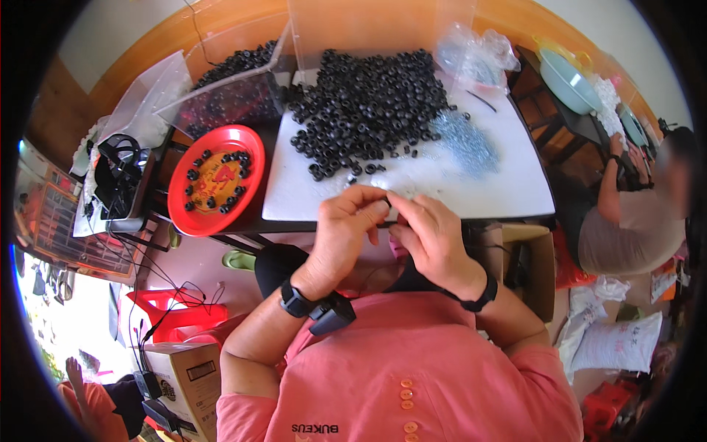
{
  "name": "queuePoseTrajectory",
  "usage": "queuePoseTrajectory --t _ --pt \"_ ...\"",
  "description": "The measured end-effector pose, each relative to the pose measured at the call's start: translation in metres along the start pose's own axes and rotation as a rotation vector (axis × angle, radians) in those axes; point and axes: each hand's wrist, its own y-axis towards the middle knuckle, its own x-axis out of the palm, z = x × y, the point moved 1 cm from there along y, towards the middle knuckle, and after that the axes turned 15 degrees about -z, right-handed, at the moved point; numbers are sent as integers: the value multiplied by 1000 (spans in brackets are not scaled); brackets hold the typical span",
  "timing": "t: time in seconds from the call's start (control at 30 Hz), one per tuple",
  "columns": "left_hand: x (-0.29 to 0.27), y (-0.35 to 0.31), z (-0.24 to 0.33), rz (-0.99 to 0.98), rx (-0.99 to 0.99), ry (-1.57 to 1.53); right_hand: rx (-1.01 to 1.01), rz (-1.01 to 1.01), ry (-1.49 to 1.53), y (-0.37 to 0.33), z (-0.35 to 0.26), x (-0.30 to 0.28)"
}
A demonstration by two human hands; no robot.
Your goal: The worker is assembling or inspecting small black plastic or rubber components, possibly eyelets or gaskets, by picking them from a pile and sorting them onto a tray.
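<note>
At the near edge of the white surface [508, 195], the left hand [340, 225] pinches a small black piece [386, 202]; the right hand [433, 237] curls in, fingertips meeting it, their grip unclear. Beyond lie heaped black rings [368, 99] beside pale-blue bits [468, 146].

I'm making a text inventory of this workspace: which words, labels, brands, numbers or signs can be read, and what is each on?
Pink shirt: dark lettering, upside down in view; legible, but I won't copy it out.
Red plate: printing on its yellow middle, too unclear to read.
White sack: red characters, too blurred.
Cardboard box, lower left: dark printing, too small.
</note>
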Motion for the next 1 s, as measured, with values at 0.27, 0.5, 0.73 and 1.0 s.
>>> queuePoseTrajectory --t 0.27,0.5,0.73,1.0 --pt "-20 -16 28 43 102 -71 28 38 174 24 6 -68" --pt "2 -14 27 -159 95 -264 -52 -5 391 63 -34 -101" --pt "64 12 -32 -267 183 -330 -207 -20 664 134 -112 -83" --pt "50 -18 -21 -596 -213 -210 -341 14 595 167 -109 -145"
